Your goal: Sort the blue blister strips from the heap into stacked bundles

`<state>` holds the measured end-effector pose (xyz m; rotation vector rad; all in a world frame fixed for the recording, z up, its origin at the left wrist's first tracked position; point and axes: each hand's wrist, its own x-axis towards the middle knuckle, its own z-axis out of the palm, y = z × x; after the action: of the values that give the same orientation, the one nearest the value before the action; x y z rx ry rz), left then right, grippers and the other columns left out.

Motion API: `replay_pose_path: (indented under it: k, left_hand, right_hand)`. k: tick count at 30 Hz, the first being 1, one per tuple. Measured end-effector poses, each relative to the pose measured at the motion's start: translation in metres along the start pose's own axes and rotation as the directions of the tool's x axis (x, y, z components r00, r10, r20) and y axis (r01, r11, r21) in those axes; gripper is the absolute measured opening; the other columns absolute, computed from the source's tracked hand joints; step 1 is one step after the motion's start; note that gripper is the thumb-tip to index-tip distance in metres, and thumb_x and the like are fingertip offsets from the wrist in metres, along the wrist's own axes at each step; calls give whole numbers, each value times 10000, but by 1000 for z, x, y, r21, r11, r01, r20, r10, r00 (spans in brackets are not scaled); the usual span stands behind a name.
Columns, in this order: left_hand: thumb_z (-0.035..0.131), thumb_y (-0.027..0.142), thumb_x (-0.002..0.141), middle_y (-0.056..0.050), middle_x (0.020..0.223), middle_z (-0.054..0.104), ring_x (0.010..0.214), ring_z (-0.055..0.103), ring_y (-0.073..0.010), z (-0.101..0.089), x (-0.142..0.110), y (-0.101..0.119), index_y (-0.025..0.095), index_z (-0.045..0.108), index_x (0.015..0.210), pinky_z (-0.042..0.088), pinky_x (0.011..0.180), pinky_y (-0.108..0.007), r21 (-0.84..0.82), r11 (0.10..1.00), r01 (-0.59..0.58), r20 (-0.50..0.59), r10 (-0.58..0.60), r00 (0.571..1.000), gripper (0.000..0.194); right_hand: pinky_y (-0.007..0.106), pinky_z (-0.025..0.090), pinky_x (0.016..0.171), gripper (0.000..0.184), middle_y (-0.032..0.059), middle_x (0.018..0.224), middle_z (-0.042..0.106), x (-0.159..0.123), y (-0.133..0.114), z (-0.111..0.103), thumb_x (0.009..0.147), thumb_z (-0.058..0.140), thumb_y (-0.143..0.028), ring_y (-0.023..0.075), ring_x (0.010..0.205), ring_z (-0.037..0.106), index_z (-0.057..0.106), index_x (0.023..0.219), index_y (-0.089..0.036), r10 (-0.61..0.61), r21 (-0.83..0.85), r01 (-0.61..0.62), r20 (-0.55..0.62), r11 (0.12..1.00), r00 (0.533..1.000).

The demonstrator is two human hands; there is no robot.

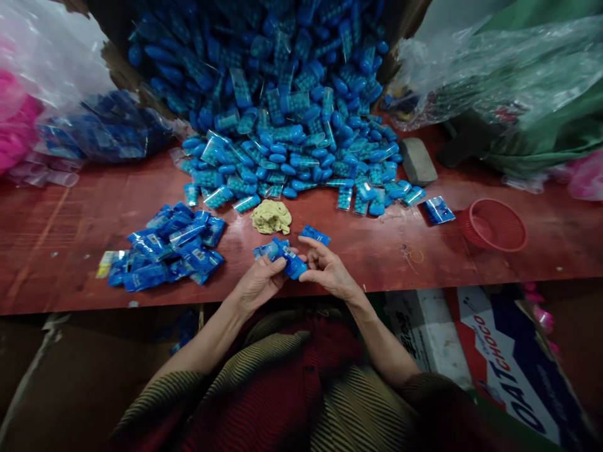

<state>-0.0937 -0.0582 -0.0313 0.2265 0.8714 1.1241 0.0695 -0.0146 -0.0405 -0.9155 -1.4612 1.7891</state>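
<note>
My left hand point(264, 276) pinches a blue printed card point(294, 266) under its thumb, just above the table's front edge. At the card's right edge is my right hand point(327, 267), its thumb against the corner and its index finger raised away. Just behind the left thumb another blue printed piece point(264, 250) shows, partly covered. A separate blue card point(315, 235) lies flat beyond the right fingertips. Behind the hands sits a lump of yellowish putty-like material point(271, 217). To the left lies a pile of blue printed packets point(169, 248).
A large heap of small clear containers with blue caps and beads point(287, 144) spills from a box at the back. On the right are a grey block point(418, 161), a blue packet point(439, 210) and a red plastic basket point(492, 226). Plastic bags point(532, 81) flank the heap.
</note>
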Motion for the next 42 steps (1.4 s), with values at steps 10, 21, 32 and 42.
replay_pose_path:
  k: [10, 21, 32, 42]
  left_hand:
    - [822, 346, 580, 5, 657, 638, 607, 583, -95, 5, -2, -22, 151, 653, 748, 498, 662, -215, -7, 999, -31, -78, 30, 997, 308]
    - [809, 268, 604, -37, 761, 691, 750, 652, -170, 8, -6, -15, 147, 675, 854, 504, 812, -315, 7, 1000, 18, -16, -18, 1000, 309]
    - [760, 326, 681, -38, 777, 691, 804, 641, -159, 13, -11, -23, 148, 682, 881, 503, 824, -295, -20, 999, -26, -57, 25, 998, 279]
    - [761, 315, 680, -9, 746, 688, 702, 620, -106, 18, -8, -24, 139, 674, 817, 509, 787, -260, -73, 995, -71, -137, 60, 989, 239]
  right_hand:
    - [208, 378, 538, 594, -77, 589, 443, -2, 10, -4, 666, 765, -368, 82, 539, 397, 582, 1227, -299, 47, -65, -40, 100, 997, 994]
    - [283, 479, 757, 586, -28, 875, 643, -1, 11, -12, 679, 750, -365, 129, 760, 554, 583, 1237, -304, 4, -84, 14, 204, 996, 979]
    - [247, 438, 658, 485, -38, 730, 556, -2, 20, -9, 733, 699, -416, 111, 649, 470, 622, 1196, -293, -2, -74, 15, 170, 997, 985]
    - [249, 452, 657, 513, -38, 666, 516, -6, 24, 0, 776, 667, -396, 110, 596, 435, 575, 1261, -256, -92, -197, 97, 32, 976, 995]
